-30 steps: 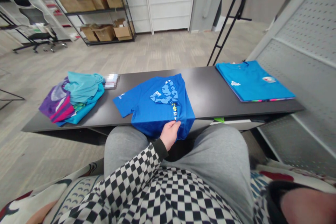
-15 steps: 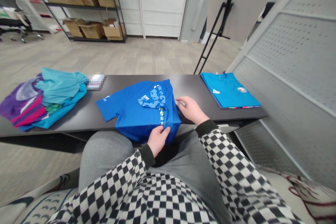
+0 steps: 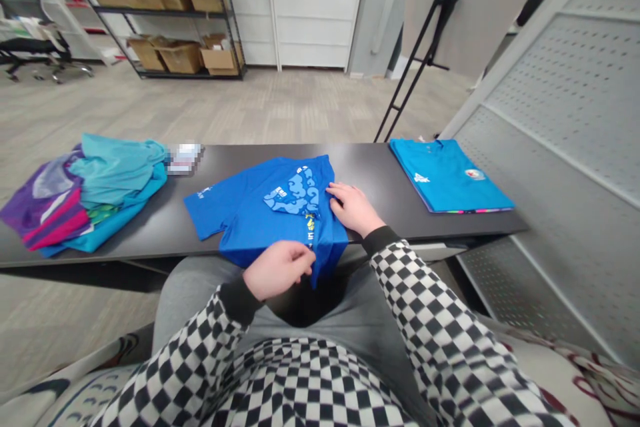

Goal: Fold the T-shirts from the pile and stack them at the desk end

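A royal-blue T-shirt (image 3: pixel 250 213) with a light-blue print lies partly folded on the black table (image 3: pixel 370 167), its near end hanging over the front edge. My left hand (image 3: pixel 277 269) is closed in a pinch on that hanging hem. My right hand (image 3: pixel 353 207) lies flat, fingers stretched out, on the shirt's right folded edge. Both arms wear checkered black-and-white sleeves.
A loose heap of teal and purple shirts (image 3: pixel 85 190) sits at the table's left end. A neat stack of folded bright-blue shirts (image 3: pixel 447 175) lies at the right end. A perforated white panel (image 3: pixel 560 120) stands to the right. Shelves with cardboard boxes (image 3: pixel 170 13) stand behind.
My right hand came up from my lap onto the shirt's right edge. My left hand slid left and nearer along the hem, still pinching it. The view shifted left and down.
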Demonstrator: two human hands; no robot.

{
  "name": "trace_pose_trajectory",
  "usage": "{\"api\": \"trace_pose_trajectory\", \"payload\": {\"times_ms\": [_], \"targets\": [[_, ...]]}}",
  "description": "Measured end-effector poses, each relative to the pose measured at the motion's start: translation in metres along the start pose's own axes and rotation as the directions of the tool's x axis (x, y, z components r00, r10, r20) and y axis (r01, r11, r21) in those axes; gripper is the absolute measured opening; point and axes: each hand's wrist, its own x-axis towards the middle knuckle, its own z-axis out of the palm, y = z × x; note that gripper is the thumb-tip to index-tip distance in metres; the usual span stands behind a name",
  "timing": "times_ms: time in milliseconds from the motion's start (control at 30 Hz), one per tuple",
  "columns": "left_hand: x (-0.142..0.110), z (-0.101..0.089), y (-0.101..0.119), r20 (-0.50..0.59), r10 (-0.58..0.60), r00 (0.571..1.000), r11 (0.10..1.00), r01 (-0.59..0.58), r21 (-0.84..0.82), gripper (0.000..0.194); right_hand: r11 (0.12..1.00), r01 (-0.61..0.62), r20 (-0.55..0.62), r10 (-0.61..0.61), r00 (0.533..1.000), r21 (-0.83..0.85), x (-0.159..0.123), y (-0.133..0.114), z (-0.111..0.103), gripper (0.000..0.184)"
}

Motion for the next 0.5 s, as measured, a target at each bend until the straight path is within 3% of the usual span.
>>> {"api": "trace_pose_trajectory", "payload": {"times_ms": [67, 100, 167, 233, 333, 400, 500], "targets": [[0.017, -0.034, 0.017, -0.187, 0.143, 0.972, 0.986, -0.124, 0.11, 0.044, 1.0, 0.003, 0.004, -0.003, 1.0, -0.005, 0.0, 0.0, 0.0, 0.045], [0.029, -0.051, 0.022, -0.284, 0.225, 0.932, 0.962, -0.167, 0.215, 0.044, 1.0, 0.001, 0.009, -0.001, 1.0, -0.01, 0.0, 0.0, -0.001, 0.045], [0.058, -0.082, 0.024, -0.347, 0.313, 0.884, 0.882, -0.134, 0.452, 0.048, 1.0, -0.008, 0.031, 0.009, 0.999, -0.021, 0.0, -0.001, -0.002, 0.047], [0.085, -0.105, 0.017, -0.311, 0.274, 0.91, 0.801, -0.037, 0.598, 0.063, 0.999, -0.024, 0.048, 0.026, 0.999, -0.031, 0.0, -0.002, -0.002, 0.049], [0.112, -0.123, 0.0, -0.232, 0.125, 0.965, 0.699, 0.08, 0.71, 0.071, 0.999, -0.041, 0.055, 0.043, 0.998, -0.035, 0.002, -0.001, -0.001, 0.051], [0.119, -0.128, -0.01, -0.203, 0.09, 0.975, 0.637, 0.1, 0.764, 0.071, 0.998, -0.048, 0.05, 0.05, 0.998, -0.028, 0.002, 0.0, 0.0, 0.052], [0.121, -0.132, -0.018, -0.172, 0.133, 0.976, 0.579, 0.065, 0.813, 0.075, 0.998, -0.055, 0.031, 0.055, 0.998, 0.001, 0.003, 0.003, 0.002, 0.051]]}}
